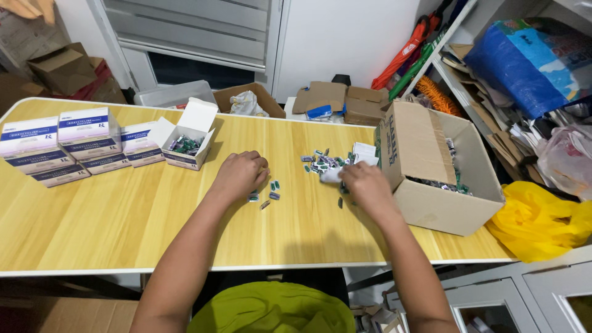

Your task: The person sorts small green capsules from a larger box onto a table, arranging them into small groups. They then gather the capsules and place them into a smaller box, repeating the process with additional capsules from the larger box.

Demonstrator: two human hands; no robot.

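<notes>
Left of the cardboard box point(431, 166): right hand point(367, 185) curled over scattered capsules point(320, 161), grip unclear; farther left, left hand point(239, 176) fisted, contents hidden; beyond, open carton point(188, 139).

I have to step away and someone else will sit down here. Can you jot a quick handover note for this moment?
Left hand: curled loosely over loose capsules on the table. Right hand: fingers on the capsule pile beside the cardboard box.
Done: small white box open, partly filled; closed boxes stacked far left.
Left: loose capsules and more in the cardboard box.
</notes>
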